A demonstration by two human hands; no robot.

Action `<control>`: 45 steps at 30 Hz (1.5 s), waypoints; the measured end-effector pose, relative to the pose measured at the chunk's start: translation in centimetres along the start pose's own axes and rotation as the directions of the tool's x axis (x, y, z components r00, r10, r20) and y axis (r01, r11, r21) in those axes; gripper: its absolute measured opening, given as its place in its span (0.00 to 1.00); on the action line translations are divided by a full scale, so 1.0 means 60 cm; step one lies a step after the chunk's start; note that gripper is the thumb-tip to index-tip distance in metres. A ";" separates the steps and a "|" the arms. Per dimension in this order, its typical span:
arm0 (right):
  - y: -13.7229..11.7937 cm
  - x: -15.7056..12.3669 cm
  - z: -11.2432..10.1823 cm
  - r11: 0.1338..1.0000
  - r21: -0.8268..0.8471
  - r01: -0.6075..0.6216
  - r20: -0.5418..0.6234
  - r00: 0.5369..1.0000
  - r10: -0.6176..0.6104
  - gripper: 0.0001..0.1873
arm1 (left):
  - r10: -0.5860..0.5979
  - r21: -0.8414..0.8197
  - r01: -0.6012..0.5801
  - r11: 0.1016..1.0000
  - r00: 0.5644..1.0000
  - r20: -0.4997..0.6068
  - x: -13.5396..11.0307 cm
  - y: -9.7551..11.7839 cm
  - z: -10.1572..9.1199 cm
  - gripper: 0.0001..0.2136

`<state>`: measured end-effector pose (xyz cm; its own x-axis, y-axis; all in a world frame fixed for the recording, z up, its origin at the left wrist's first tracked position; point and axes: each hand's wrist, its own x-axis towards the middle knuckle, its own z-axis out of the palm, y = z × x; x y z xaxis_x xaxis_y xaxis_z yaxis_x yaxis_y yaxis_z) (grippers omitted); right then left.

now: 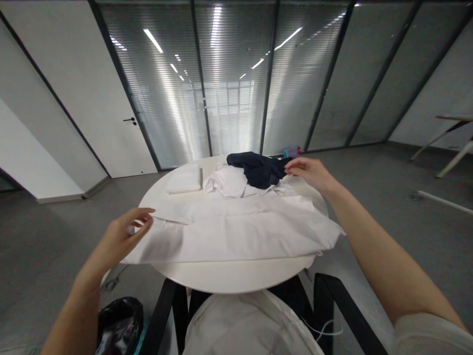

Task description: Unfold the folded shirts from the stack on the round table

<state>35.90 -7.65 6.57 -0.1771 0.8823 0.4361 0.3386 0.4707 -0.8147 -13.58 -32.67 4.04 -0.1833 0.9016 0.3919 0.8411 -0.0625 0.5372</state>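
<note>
So we've got the white garment point(236, 231) spread flat across the near side of the round tabletop point(229, 276), and we're working its two ends. For this bit, our take is that the trick is keeping both ends taut and level before anything gets moved, so the cloth doesn't bunch in the middle, and pinching right at the edge instead of grabbing a fistful.

Left hand point(123, 236): the fingers point(142, 217) are loosely curled and only partly closed, sitting right at the left end of the garment where it hangs off the rim. They look like they're touching or just pinching the cloth edge, but we honestly can't tell if it's a real grip.

Right hand point(312, 173): reaching out to the far right corner, fingers point(293, 170) drawn close together at the tips, like a light pinch. They're right up against the dark navy garment point(260, 170) and the white cloth under it; which one they've actually got, we can't say.

Just left of those right fingers is a crumpled white pile point(225, 182), and further left of that a neatly folded white piece point(184, 181). Beyond the right fingertips a small colourful object point(292, 151) peeks out, too small to identify. Below the left hand, down on the floor, there's a black bag point(120, 320).
</note>
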 end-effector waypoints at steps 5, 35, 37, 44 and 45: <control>-0.061 -0.036 0.122 0.945 -0.157 0.288 0.592 0.793 -0.144 0.13 | 0.301 0.030 -0.327 0.944 0.897 0.324 0.031 0.083 0.110 0.21; -0.083 -0.055 0.225 0.733 -0.234 0.639 0.920 0.389 -0.045 0.14 | 0.417 -0.076 -0.498 0.864 0.624 0.661 0.010 0.126 0.125 0.16; -0.083 -0.052 0.225 0.753 -0.244 0.611 0.921 0.389 -0.017 0.14 | 0.396 0.009 -0.510 0.860 0.677 0.620 0.007 0.123 0.137 0.18; -0.108 -0.027 0.194 0.704 -0.417 0.575 0.860 0.501 0.100 0.07 | 0.467 -0.126 -0.516 0.847 0.611 0.639 -0.018 0.120 0.148 0.12; -0.114 -0.016 0.187 0.702 -0.445 0.556 0.813 0.579 0.057 0.06 | 0.476 -0.137 -0.517 0.845 0.609 0.635 -0.022 0.120 0.148 0.13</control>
<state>23.40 -11.66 7.45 -0.8347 0.5407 -0.1047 0.5507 0.8194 -0.1590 -2.74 -30.48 0.78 0.6118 0.7908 0.0196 0.7356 -0.5778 0.3535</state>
